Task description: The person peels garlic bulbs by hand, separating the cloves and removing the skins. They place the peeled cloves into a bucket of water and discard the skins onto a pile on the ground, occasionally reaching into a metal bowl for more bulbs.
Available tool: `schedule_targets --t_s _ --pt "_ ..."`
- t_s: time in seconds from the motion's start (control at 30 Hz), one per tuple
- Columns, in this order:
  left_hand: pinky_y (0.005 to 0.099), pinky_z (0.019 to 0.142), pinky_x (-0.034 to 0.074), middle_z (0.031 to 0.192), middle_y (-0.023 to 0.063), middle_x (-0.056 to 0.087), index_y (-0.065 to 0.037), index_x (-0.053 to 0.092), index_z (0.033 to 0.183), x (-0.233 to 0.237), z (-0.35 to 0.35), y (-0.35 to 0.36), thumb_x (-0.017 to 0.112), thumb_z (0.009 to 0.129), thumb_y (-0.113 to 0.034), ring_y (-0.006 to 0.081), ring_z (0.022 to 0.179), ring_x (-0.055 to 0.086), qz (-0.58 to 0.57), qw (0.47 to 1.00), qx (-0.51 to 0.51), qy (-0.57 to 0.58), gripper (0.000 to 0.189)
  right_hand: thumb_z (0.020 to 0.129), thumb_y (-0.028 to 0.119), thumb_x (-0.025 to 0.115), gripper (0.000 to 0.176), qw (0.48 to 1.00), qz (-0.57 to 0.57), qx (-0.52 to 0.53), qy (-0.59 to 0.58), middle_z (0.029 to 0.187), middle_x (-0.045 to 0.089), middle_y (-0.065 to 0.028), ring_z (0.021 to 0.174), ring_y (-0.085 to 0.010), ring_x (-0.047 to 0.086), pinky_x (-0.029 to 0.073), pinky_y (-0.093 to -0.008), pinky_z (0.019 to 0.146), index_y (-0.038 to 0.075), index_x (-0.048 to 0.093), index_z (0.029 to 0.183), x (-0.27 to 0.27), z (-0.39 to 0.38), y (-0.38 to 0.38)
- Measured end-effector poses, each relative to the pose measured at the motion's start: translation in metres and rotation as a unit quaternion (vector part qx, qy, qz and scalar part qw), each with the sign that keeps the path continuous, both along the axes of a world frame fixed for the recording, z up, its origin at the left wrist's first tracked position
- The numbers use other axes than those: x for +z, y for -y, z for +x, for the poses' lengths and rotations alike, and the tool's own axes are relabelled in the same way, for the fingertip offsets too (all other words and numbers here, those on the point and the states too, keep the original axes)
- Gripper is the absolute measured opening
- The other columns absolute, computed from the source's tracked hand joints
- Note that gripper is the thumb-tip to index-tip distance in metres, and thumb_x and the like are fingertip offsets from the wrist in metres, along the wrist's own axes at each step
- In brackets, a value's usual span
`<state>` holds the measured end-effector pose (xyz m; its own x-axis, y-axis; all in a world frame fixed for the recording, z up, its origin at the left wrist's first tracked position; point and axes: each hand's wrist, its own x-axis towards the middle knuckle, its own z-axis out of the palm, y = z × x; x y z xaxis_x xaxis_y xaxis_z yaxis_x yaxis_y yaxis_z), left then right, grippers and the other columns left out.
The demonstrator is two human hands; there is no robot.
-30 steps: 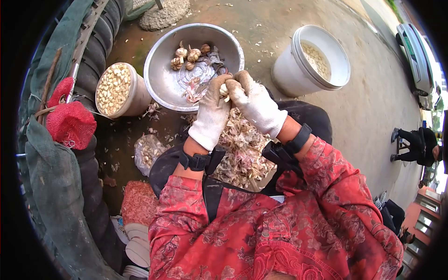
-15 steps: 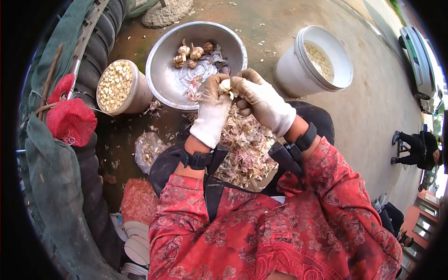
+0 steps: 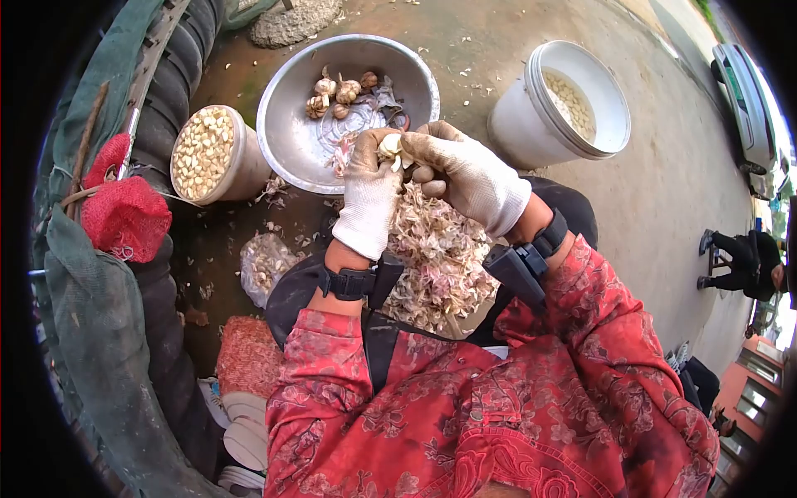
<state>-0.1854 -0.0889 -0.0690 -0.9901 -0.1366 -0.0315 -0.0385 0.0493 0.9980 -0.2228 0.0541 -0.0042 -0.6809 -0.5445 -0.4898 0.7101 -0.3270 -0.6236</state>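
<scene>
Both my hands wear white gloves with soiled brownish fingers. My left hand (image 3: 369,191) is closed on a pale garlic bulb (image 3: 389,148), partly peeled as far as it shows. From the other side my right hand (image 3: 473,174) pinches the same garlic, fingers curled. Just beyond my hands stands a wide metal basin (image 3: 286,153) with several unpeeled garlic bulbs (image 3: 349,90) and loose skins inside. Under my wrists, between my knees, lies a heap of garlic skins (image 3: 440,257).
A bucket full of peeled cloves (image 3: 202,153) stands left of the basin; a white bucket (image 3: 519,120) with cloves inside stands right. Also left are a plastic bag (image 3: 266,270), red mesh (image 3: 129,220) and stacked tires (image 3: 178,70). Far right, a person (image 3: 751,261) sits near a parked vehicle (image 3: 747,108).
Both hands have shifted slightly left with the garlic. The right hand's fingers have turned a little, and more of the pale garlic shows between the hands.
</scene>
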Motion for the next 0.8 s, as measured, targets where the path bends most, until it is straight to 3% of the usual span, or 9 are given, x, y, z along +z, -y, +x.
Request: schedule_targets --t_s 0.03,0.2,0.27,0.4,0.47,0.57,0.63,0.77,0.8 --pt "0.0228 0.071 0.053 0.099 0.004 0.059 -0.01 0.052 0.111 0.003 0.0 0.001 0.04 0.084 0.008 0.0092 0.084 0.059 0.071 0.997 -0.01 0.021 0.034 0.093 0.016 0.058 0.019 1.0 0.018 0.0 -0.006 0.082 0.051 -0.0022 0.063 -0.0061 0.047 0.042 -0.0188 0.051 0.004 0.048 0.103 0.002 0.0 0.001" --pt "0.0241 0.071 0.054 0.098 0.0036 0.059 -0.009 0.051 0.113 0.0 -0.002 0.0 0.041 0.085 0.005 0.0104 0.083 0.06 0.039 0.999 0.002 -0.019 0.033 0.093 0.015 0.059 0.019 0.999 0.017 0.026 -0.02 0.083 0.054 -0.0025 0.065 -0.0062 0.05 0.044 -0.0184 0.053 0.004 0.05 0.104 -0.003 -0.006 -0.004" --pt "0.0236 0.069 0.049 0.094 0.0032 0.059 -0.005 0.052 0.107 0.018 0.0 -0.002 0.045 0.083 0.004 0.0088 0.08 0.056 0.182 0.979 0.028 0.084 0.027 0.093 0.015 0.059 0.02 0.999 0.002 0.024 -0.021 0.084 0.055 -0.0026 0.066 -0.0063 0.051 0.045 -0.0182 0.054 0.004 0.05 0.106 -0.004 -0.006 -0.005" --pt "0.0249 0.072 0.054 0.097 0.0032 0.06 -0.009 0.051 0.115 0.012 0.0 0.002 0.04 0.087 0.002 0.0106 0.08 0.061 0.158 0.981 0.004 0.117 0.032 0.094 0.018 0.058 0.021 0.999 0.01 0.029 -0.016 0.086 0.055 -0.0018 0.066 -0.0048 0.049 0.042 -0.0167 0.054 0.003 0.051 0.108 0.0 -0.005 -0.009" --pt "0.0235 0.069 0.054 0.096 0.0031 0.06 -0.008 0.05 0.116 0.011 -0.001 0.005 0.04 0.087 0.002 0.0104 0.079 0.061 0.22 0.964 0.011 0.149 0.033 0.094 0.02 0.057 0.023 0.999 0.019 0.038 -0.019 0.087 0.054 -0.0008 0.067 -0.0037 0.047 0.041 -0.0158 0.054 0.003 0.052 0.109 0.001 -0.006 -0.011" --pt "0.0241 0.068 0.054 0.096 0.0037 0.06 -0.008 0.049 0.119 0.011 -0.003 0.001 0.041 0.086 0.002 0.0107 0.078 0.06 0.166 0.978 0.031 0.125 0.035 0.094 0.024 0.058 0.027 0.997 0.048 0.041 -0.045 0.087 0.056 -0.0013 0.065 -0.0029 0.047 0.038 -0.0157 0.051 0.003 0.052 0.108 0.0 -0.006 -0.015" --pt "0.0248 0.068 0.053 0.096 0.0041 0.06 -0.007 0.049 0.118 -0.003 -0.005 0.002 0.041 0.086 0.002 0.011 0.077 0.06 0.118 0.986 0.026 0.112 0.034 0.09 0.026 0.064 0.031 0.973 0.185 0.062 -0.119 0.081 0.058 -0.0008 0.064 -0.0031 0.051 0.042 -0.0167 0.049 0.002 0.053 0.107 0.004 -0.001 -0.012" --pt "0.0245 0.068 0.052 0.093 0.0041 0.059 -0.006 0.05 0.114 -0.02 -0.005 -0.003 0.04 0.086 0.002 0.0105 0.076 0.058 0.039 0.998 0.024 0.046 0.03 0.084 0.032 0.071 0.043 0.926 0.29 0.036 -0.24 0.083 0.061 -0.003 0.068 -0.0056 0.054 0.045 -0.0205 0.056 -0.001 0.054 0.105 -0.012 0.008 0.001" --pt "0.0245 0.068 0.052 0.093 0.0041 0.059 -0.006 0.05 0.114 -0.022 -0.005 -0.002 0.04 0.086 0.002 0.0105 0.076 0.058 0.039 0.998 0.024 0.046 0.03 0.081 0.033 0.074 0.047 0.934 0.282 0.027 -0.219 0.085 0.063 -0.0052 0.071 -0.0076 0.055 0.046 -0.0223 0.059 -0.002 0.054 0.106 -0.013 0.007 0.001"
